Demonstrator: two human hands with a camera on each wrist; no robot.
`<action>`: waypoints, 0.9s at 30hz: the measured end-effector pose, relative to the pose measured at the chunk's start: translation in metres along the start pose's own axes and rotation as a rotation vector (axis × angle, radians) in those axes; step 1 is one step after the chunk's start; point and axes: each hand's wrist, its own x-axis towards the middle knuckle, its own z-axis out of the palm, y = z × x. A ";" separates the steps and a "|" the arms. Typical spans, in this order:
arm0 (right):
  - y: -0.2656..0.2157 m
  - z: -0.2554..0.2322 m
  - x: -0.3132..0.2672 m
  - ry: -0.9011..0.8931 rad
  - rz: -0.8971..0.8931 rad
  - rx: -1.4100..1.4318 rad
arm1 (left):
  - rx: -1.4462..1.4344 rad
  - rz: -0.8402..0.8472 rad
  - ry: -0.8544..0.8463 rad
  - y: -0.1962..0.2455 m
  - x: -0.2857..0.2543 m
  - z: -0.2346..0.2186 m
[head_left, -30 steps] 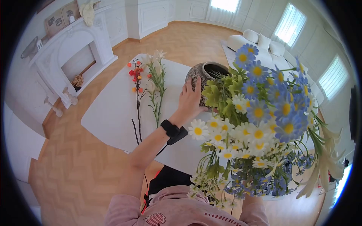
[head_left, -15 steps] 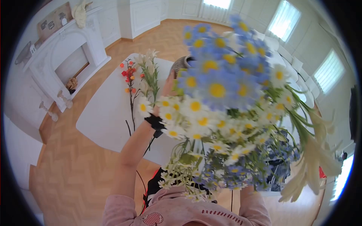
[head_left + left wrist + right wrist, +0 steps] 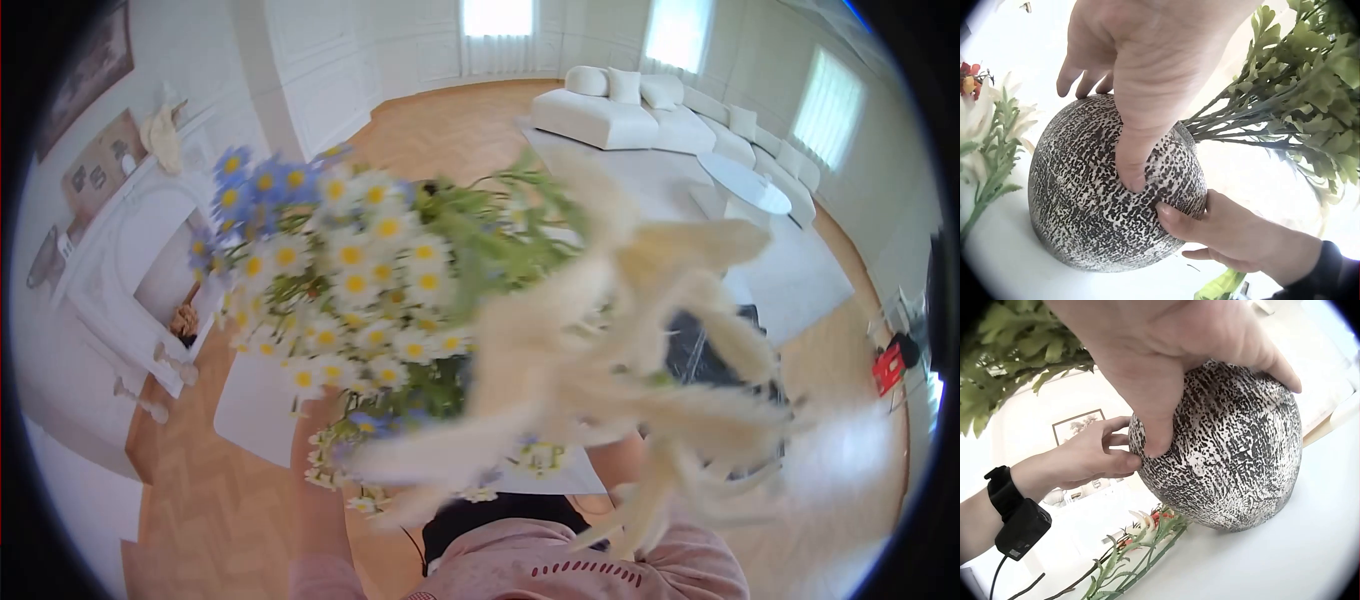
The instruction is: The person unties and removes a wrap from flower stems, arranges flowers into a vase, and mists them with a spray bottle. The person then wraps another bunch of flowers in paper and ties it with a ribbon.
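Note:
A round vase (image 3: 1097, 187) with rough black-and-white speckling fills the middle of both wrist views, tilted. My left hand (image 3: 1147, 62) grips it near the neck, thumb pressed on its side. From the opposite side my right hand (image 3: 1166, 356) grips it too, thumb and fingers spread round the curve. Leafy green stems (image 3: 1241, 119) come out of its mouth. In the head view the bouquet shows white daisies (image 3: 370, 260), blue daisies (image 3: 250, 190) and large, blurred cream lilies (image 3: 560, 350) close to the camera. These blooms hide the vase and both hands there.
Beside the vase on the white table (image 3: 255, 405) lie a loose lily stem (image 3: 997, 150) and a sprig with red berries (image 3: 969, 81). Crumpled dark plastic (image 3: 700, 345) shows behind the lilies. Farther off are a white sofa (image 3: 600, 115) and an oval table (image 3: 745, 182).
The bouquet has swung leftward across the head view, and its lilies now loom in the centre. The head view has shifted, showing more of the sofa. The flowers now cover the left hand there.

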 end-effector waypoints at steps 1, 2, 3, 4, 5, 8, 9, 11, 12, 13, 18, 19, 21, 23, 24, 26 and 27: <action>-0.005 -0.009 0.002 0.039 -0.005 -0.006 | -0.012 0.015 -0.027 -0.004 0.007 0.006; -0.011 -0.021 0.003 0.085 -0.007 -0.016 | -0.029 0.036 -0.061 0.000 0.013 0.010; -0.012 -0.037 0.001 0.140 -0.010 -0.033 | -0.049 0.062 -0.101 0.003 0.023 0.019; -0.015 -0.055 -0.003 0.200 -0.014 -0.053 | -0.070 0.094 -0.146 0.008 0.033 0.030; -0.021 -0.073 -0.006 0.258 -0.017 -0.075 | -0.093 0.125 -0.189 0.018 0.045 0.040; -0.022 -0.117 -0.025 0.398 -0.016 -0.129 | -0.157 0.182 -0.304 0.034 0.062 0.072; -0.019 -0.126 -0.029 0.425 -0.015 -0.137 | -0.173 0.185 -0.328 0.034 0.065 0.077; -0.013 -0.137 -0.032 0.466 -0.017 -0.141 | -0.191 0.180 -0.365 0.029 0.072 0.081; -0.009 -0.141 -0.033 0.483 -0.018 -0.139 | -0.198 0.175 -0.382 0.025 0.075 0.082; -0.006 -0.143 -0.033 0.499 -0.019 -0.136 | -0.204 0.167 -0.397 0.021 0.078 0.082; 0.010 -0.138 -0.034 0.544 -0.002 -0.092 | -0.219 0.082 -0.461 -0.016 0.077 0.071; 0.013 -0.136 -0.036 0.547 0.004 -0.081 | -0.222 0.059 -0.469 -0.025 0.075 0.068; 0.019 -0.127 -0.035 0.544 0.014 -0.053 | -0.224 0.006 -0.477 -0.043 0.068 0.056; 0.026 -0.112 -0.031 0.522 0.023 -0.010 | -0.218 -0.061 -0.468 -0.062 0.057 0.034; 0.030 -0.100 -0.029 0.506 0.033 0.019 | -0.212 -0.104 -0.460 -0.071 0.047 0.019; 0.045 -0.069 -0.031 0.458 0.068 0.089 | -0.198 -0.214 -0.436 -0.091 0.013 -0.014; 0.053 -0.051 -0.036 0.435 0.090 0.126 | -0.191 -0.273 -0.427 -0.104 -0.008 -0.030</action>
